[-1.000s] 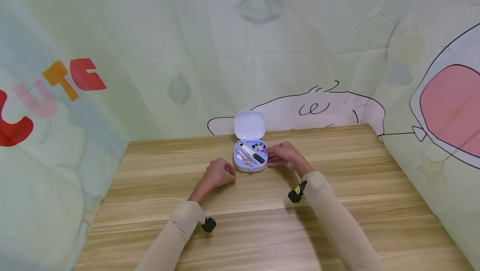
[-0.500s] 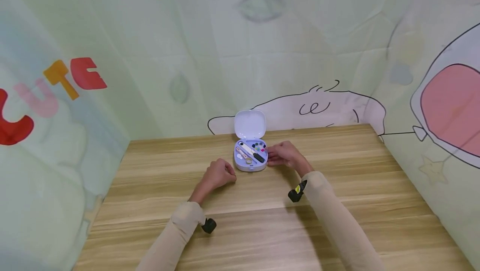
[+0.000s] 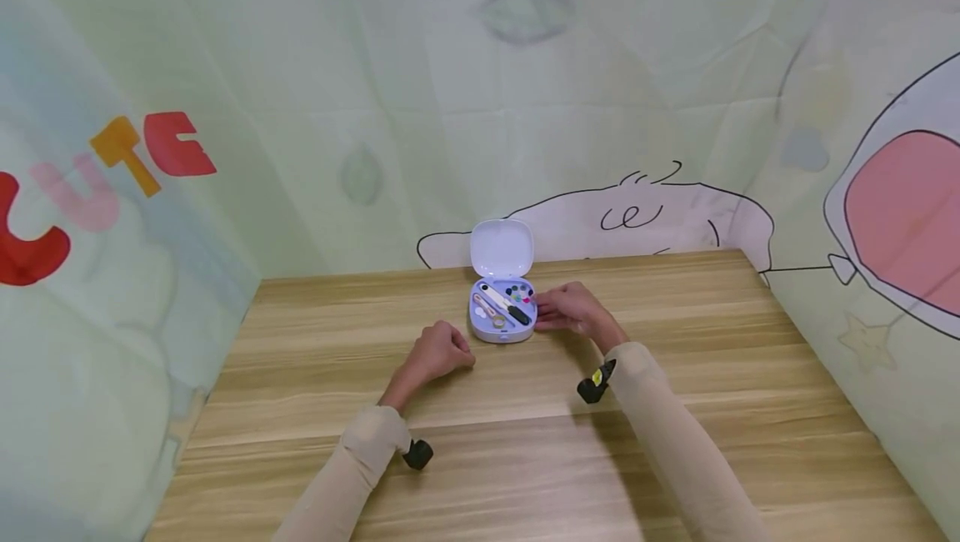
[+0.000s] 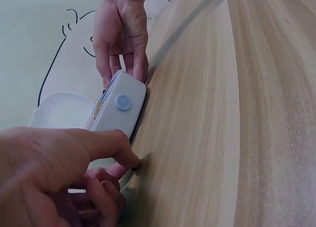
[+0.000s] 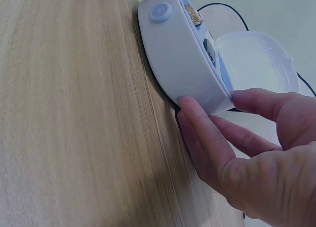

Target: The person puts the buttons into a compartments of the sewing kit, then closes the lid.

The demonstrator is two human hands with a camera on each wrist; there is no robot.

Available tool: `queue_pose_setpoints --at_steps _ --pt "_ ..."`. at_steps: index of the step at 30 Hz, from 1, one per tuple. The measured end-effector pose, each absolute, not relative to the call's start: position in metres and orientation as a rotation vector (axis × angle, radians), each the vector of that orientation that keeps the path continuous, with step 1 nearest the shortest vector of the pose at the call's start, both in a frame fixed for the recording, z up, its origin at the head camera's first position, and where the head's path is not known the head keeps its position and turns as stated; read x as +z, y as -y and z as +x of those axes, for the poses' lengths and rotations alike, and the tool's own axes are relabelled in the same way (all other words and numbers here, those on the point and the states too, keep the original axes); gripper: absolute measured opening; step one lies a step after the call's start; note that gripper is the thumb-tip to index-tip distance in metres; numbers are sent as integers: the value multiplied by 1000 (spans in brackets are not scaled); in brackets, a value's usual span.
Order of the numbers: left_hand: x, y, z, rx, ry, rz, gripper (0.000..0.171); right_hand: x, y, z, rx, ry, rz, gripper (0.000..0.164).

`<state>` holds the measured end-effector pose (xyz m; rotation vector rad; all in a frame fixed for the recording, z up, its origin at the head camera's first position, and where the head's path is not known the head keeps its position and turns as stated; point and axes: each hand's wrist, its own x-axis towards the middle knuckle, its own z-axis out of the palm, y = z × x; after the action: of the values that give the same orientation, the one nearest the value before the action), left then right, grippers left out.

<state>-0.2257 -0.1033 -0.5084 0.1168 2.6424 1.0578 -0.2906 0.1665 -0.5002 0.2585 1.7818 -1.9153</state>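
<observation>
A small lavender-and-white sewing box [image 3: 503, 336] stands at the table's back edge, its white lid [image 3: 502, 248] raised. Inside lie a white tool with a black end [image 3: 517, 314], a pinkish slim tool [image 3: 483, 305], a small gold ring-like piece [image 3: 498, 322] and several coloured button-like pieces [image 3: 519, 293]. My right hand [image 3: 570, 308] holds the box's right side, thumb [image 5: 254, 101] at the rim and fingers against the wall. Just left of the box, my left hand [image 3: 438, 350] rests on the table with curled fingers [image 4: 111, 148]. Whether anything tiny is between its fingertips is hidden.
The wood-grain table [image 3: 525, 475] extends toward me and to both sides. Behind it hangs a pale printed cloth [image 3: 420, 108], close to the raised lid. Each wrist carries a small black camera [image 3: 417, 454].
The view has shifted very slightly. Both hands and the box keep their places relative to one another.
</observation>
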Motion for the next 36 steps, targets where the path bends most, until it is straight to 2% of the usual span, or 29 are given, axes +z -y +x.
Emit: queue_pose_setpoints --at_steps 15,28,36 --pt "-507 103 -216 1004 -2715 116 14 -499 -166 -290 -1956 -1756 253 27" --pt "-509 107 -215 1175 -2643 205 11 -499 -166 -290 -1912 -1793 285 34" --pt "-482 100 -230 1311 -2524 134 4 -501 -166 -290 -1912 -1796 290 31"
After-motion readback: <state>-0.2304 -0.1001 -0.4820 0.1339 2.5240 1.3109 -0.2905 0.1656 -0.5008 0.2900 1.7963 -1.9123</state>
